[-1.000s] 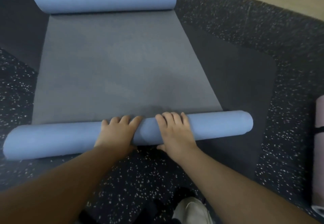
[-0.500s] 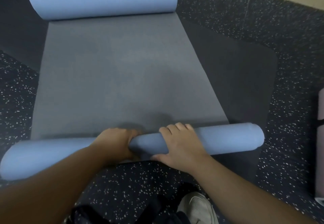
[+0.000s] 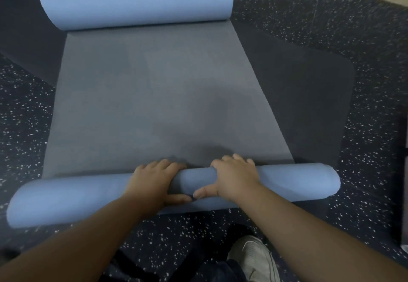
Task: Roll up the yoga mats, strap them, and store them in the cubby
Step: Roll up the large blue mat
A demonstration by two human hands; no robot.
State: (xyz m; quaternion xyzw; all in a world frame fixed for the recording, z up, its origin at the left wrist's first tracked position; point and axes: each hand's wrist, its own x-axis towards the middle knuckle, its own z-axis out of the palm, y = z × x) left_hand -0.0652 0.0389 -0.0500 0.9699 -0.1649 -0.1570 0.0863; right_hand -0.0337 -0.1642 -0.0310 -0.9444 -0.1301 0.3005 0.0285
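Roll [image 3: 66, 197] looks fatter than a second ago, both hands regripped on top: left hand [image 3: 152, 182] and right hand [image 3: 234, 178] curl over it mid-floor (plenty of flat grey mat [image 3: 154, 105] left), so still rolling

Fingertips of the left hand [image 3: 154, 180] and right hand [image 3: 235, 176] — hidden beyond the blue mat roll [image 3: 293, 182]; white shoe [image 3: 254, 259] — cut by bottom edge.

We have a single head view, looking forward and steeply down at the floor [image 3: 364, 127]. It sits close above the near hands, with the mat [image 3: 154, 105] running away toward the far side
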